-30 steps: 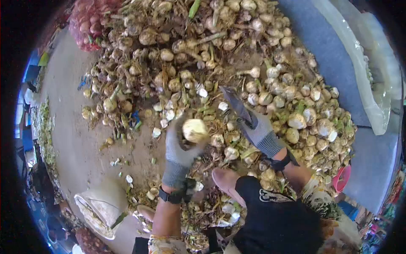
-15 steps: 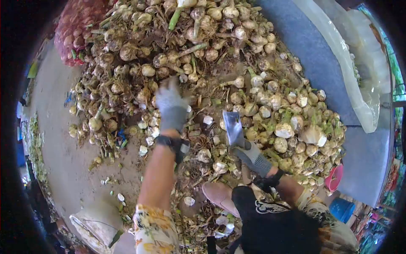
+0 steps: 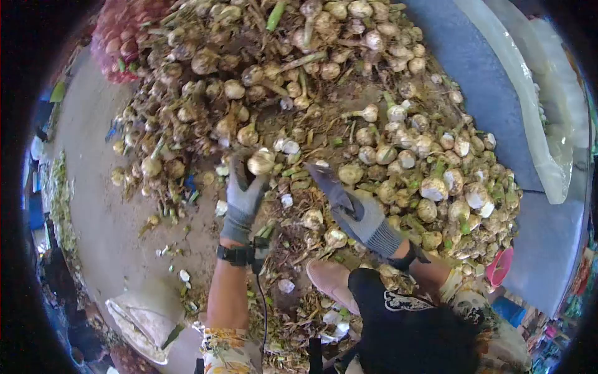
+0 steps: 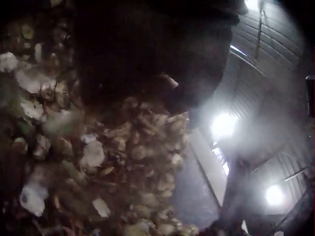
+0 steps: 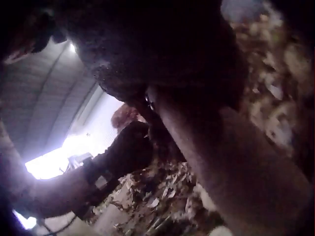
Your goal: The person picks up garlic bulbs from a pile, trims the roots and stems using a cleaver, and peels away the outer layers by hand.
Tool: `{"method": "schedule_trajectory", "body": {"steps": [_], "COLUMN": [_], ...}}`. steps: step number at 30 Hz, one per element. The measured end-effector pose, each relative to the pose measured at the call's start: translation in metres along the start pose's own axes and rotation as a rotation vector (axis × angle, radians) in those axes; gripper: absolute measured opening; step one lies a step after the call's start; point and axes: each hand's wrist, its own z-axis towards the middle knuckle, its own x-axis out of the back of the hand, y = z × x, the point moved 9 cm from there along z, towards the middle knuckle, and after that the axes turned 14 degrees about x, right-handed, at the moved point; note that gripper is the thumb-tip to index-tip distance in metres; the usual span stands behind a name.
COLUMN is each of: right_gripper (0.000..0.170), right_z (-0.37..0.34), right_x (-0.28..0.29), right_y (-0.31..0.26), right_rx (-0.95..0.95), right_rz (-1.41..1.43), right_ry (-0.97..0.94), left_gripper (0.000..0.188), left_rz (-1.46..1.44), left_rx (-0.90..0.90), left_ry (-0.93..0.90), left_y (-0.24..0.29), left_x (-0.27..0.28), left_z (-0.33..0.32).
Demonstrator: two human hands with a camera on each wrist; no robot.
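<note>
My left hand (image 3: 242,202), in a grey knit glove, grips a garlic bulb (image 3: 261,162) between thumb and fingers, over the litter of trimmings. To its right, my gloved right hand (image 3: 361,216) holds a cleaver (image 3: 324,181), its dark blade angled up and left toward the bulb. The blade and bulb stand apart in the head view. In the right wrist view a thick, pale handle (image 5: 231,157) runs down from the dark hand, with the left forearm (image 5: 54,191) beyond. The left wrist view is mostly dark, its held bulb hidden.
A heap of untrimmed garlic (image 3: 205,62) with stalks lies ahead; trimmed bulbs (image 3: 433,187) are piled at right. A red mesh bag (image 3: 118,43) stands far left, a white sack (image 3: 146,318) lower left. A pink bowl (image 3: 500,267) and a shoe (image 3: 333,283) are near.
The large pale bulb has left my left hand, which reached to the heap and came back with another garlic bulb. My right hand lowered the cleaver, then raised it leftward again.
</note>
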Motion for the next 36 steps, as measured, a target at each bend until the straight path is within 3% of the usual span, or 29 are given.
{"method": "schedule_trajectory", "body": {"steps": [1, 2, 5, 7, 11, 13, 16, 19, 20, 23, 25, 26, 29, 33, 35, 36], "right_gripper": [0.033, 0.033, 0.034, 0.037, 0.043, 0.040, 0.038, 0.034, 0.032, 0.031, 0.027, 0.026, 0.026, 0.033, 0.035, 0.036], "right_z": [0.016, 0.028, 0.040, 0.038, 0.033, 0.030, 0.028, 0.032, 0.032, 0.039, 0.023, 0.022, 0.018, 0.006, -0.011, -0.016], "right_x": [0.008, 0.011, 0.006, 0.002, -0.009, -0.012, -0.015, -0.016, -0.017, -0.020, 0.021, 0.038, 0.027, 0.010, -0.038, -0.053], "right_y": [-0.031, -0.054, -0.101, -0.119, -0.109, -0.106, -0.105, -0.090, -0.079, 0.014, 0.017, 0.013, -0.005, -0.013, 0.031, 0.030], "right_rx": [0.052, 0.164, 0.450, 0.599, 0.485, 0.503, 0.492, 0.451, 0.429, 0.012, -0.035, -0.050, -0.036, 0.000, -0.174, -0.216], "right_rz": [-0.138, -0.230, -0.480, -0.604, -0.598, -0.626, -0.632, -0.594, -0.577, -0.547, -0.554, -0.552, -0.296, 0.162, 0.551, 0.641], "right_ry": [-0.059, -0.048, -0.008, 0.032, -0.129, -0.118, -0.141, -0.145, -0.141, -0.351, -0.151, -0.042, -0.115, 0.061, 0.056, -0.061], "left_gripper": [0.060, 0.062, 0.062, 0.064, 0.064, 0.061, 0.054, 0.050, 0.050, 0.045, 0.044, 0.047, 0.054, 0.041, 0.038, 0.035], "left_rz": [-0.112, -0.213, -0.139, 0.075, 0.111, 0.217, 0.352, 0.442, 0.354, 0.020, -0.119, -0.116, 0.294, -0.042, -0.332, -0.499], "left_rx": [-0.017, 0.123, 0.192, 0.040, 0.000, 0.002, -0.153, -0.150, -0.099, 0.019, 0.023, 0.107, -0.081, 0.034, 0.094, 0.033], "left_ry": [-0.070, -0.060, -0.113, -0.046, -0.018, 0.001, 0.174, 0.210, 0.191, 0.118, 0.136, 0.108, 0.247, 0.210, 0.116, 0.042], "left_y": [0.012, 0.005, 0.017, 0.028, 0.043, 0.038, 0.046, 0.045, 0.041, 0.040, 0.046, 0.035, 0.020, 0.012, 0.014, 0.038], "left_x": [-0.008, -0.009, -0.021, -0.020, -0.025, -0.023, -0.018, -0.017, -0.018, -0.024, -0.017, -0.015, -0.007, -0.010, -0.024, -0.050], "left_z": [-0.018, -0.034, -0.067, -0.072, -0.085, -0.087, -0.092, -0.095, -0.097, -0.104, -0.113, -0.105, -0.087, -0.081, -0.083, -0.082]}}
